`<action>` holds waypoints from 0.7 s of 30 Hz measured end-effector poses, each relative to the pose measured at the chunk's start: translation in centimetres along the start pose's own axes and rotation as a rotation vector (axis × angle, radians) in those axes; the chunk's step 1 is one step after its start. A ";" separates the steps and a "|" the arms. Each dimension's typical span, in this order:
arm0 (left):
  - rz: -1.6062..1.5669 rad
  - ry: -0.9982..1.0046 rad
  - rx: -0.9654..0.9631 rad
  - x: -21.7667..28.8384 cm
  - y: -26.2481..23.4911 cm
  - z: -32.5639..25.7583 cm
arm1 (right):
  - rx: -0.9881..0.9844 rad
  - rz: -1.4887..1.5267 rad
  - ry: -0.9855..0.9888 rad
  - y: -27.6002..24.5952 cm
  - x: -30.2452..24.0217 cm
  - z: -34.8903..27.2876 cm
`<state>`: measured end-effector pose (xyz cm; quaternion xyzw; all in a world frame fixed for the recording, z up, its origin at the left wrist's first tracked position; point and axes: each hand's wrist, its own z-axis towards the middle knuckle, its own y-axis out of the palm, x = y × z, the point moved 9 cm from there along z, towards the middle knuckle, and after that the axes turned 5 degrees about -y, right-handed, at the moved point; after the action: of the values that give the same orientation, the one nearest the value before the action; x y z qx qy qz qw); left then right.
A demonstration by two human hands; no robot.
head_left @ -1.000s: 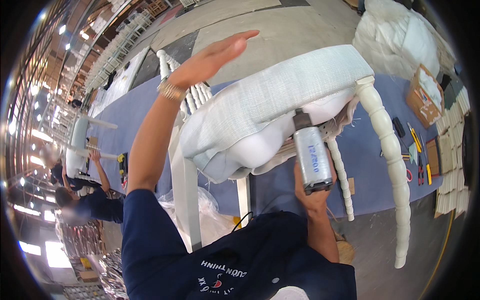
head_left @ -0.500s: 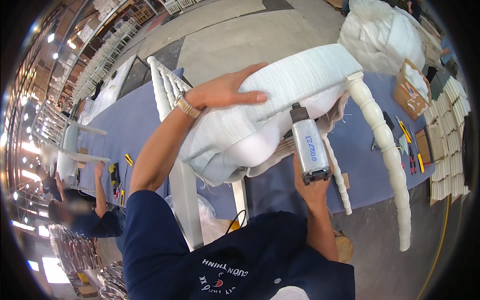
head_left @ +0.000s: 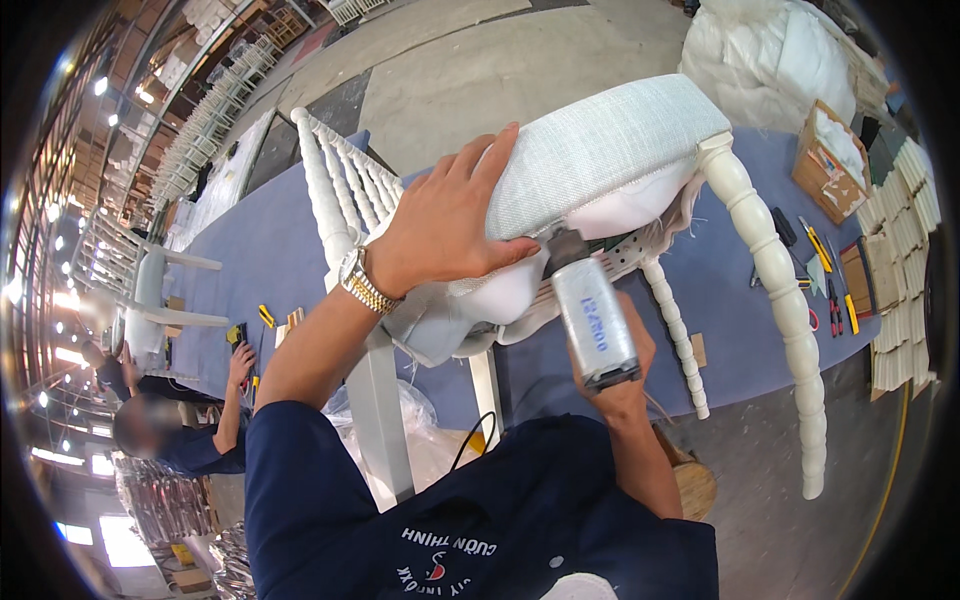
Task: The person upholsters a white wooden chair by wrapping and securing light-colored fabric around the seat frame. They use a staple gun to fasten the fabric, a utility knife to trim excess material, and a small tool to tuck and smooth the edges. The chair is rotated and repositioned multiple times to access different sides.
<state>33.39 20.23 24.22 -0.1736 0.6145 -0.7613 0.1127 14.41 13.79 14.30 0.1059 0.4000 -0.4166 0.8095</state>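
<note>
A white chair (head_left: 755,240) with turned legs lies tipped over on the table, its seat partly wrapped in pale woven fabric (head_left: 620,125). White padding (head_left: 640,207) bulges from the seat's underside, and loose fabric folds hang below. My left hand (head_left: 445,220), with a metal watch (head_left: 365,280) at its wrist, is spread over the fabric, thumb stretched along its edge. In my right hand (head_left: 625,360) is a silver staple gun (head_left: 592,318). Its dark nose meets or nearly meets the fabric edge beside my left thumb. The gun's body hides most of my right fingers.
Blue cloth covers the table (head_left: 520,380). To the right lie cutters and pliers (head_left: 832,305) near an open cardboard box (head_left: 830,165), with stacked white wooden pieces (head_left: 905,250) beyond. Another person (head_left: 195,430) works at the left near a second chair (head_left: 150,290).
My left hand has shifted right along the fabric, its fingers now pointing farther up the seat. The staple gun has moved left and slightly down, closer to my thumb.
</note>
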 end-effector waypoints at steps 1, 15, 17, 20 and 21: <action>0.007 -0.011 0.002 0.1 0.1 -0.1 | -0.019 0.009 0.000 0.5 -0.1 -0.2; 0.060 -0.107 0.020 0.7 0.1 -0.1 | -0.021 0.152 0.000 1.8 -1.5 0.4; 0.084 -0.110 0.025 0.8 0.0 -0.1 | -0.019 0.140 -0.009 1.9 -1.5 0.5; 0.097 -0.117 0.019 1.0 0.0 -0.2 | -0.023 0.126 0.001 1.8 -1.4 0.6; 0.097 -0.121 0.015 1.0 0.0 -0.2 | -0.025 0.136 0.019 1.9 -1.2 0.5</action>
<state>32.37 19.99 24.34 -0.1882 0.6086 -0.7476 0.1877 15.74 15.40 15.25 0.1264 0.4048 -0.3546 0.8333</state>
